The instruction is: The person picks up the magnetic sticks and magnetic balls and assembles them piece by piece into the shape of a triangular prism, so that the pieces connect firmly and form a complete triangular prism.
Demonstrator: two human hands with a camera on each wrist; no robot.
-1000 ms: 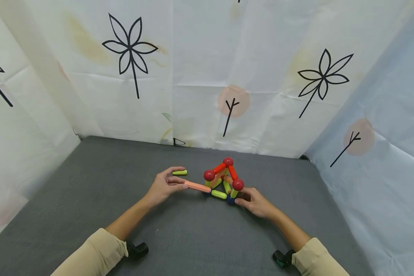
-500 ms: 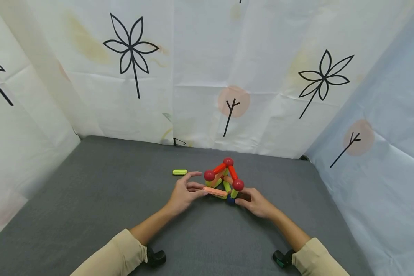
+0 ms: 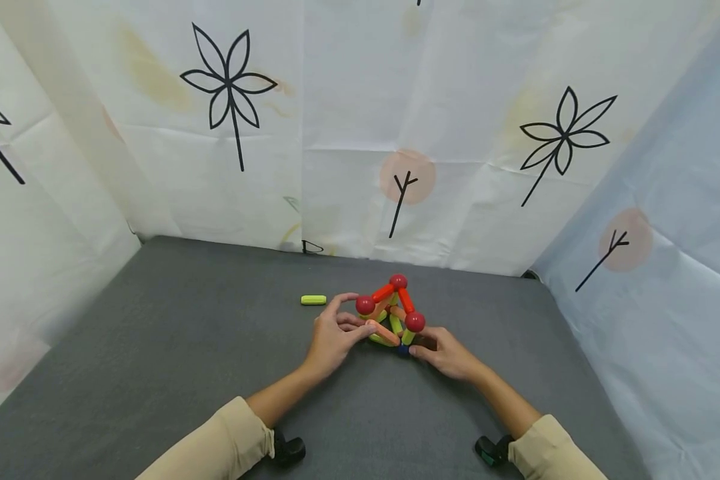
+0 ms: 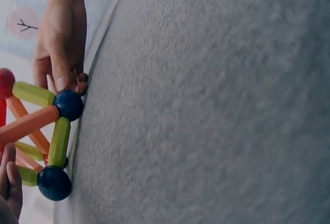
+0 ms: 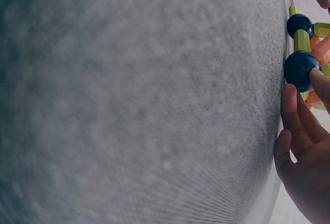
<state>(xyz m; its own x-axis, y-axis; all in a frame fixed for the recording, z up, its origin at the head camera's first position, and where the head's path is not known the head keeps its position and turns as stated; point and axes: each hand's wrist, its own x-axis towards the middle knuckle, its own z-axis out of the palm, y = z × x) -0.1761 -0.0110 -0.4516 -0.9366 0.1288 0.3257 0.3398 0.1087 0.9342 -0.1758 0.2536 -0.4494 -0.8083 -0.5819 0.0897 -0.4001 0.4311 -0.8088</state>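
Observation:
A frame of magnetic building rods and balls stands on the grey table, with a red ball (image 3: pixel 365 305) at each of three top corners and dark blue balls (image 4: pixel 54 183) at the base. My left hand (image 3: pixel 331 341) pinches the upper end of an orange rod (image 3: pixel 384 333). That rod slants down across the front face, and its lower end meets the front right dark blue ball (image 4: pixel 69 105). With thumb and fingers, my right hand (image 3: pixel 450 355) holds this same ball low at the table. In the right wrist view the thumb (image 5: pixel 320 82) lies against it.
A loose yellow-green rod (image 3: pixel 313 300) lies on the grey table (image 3: pixel 216 320) behind and left of my left hand. White printed sheets (image 3: pixel 348 120) hang behind the table and along both sides.
My left hand has moved right, bringing the orange rod from the frame's left side to a slant across its front, lower end at the blue ball. The right hand stays in place.

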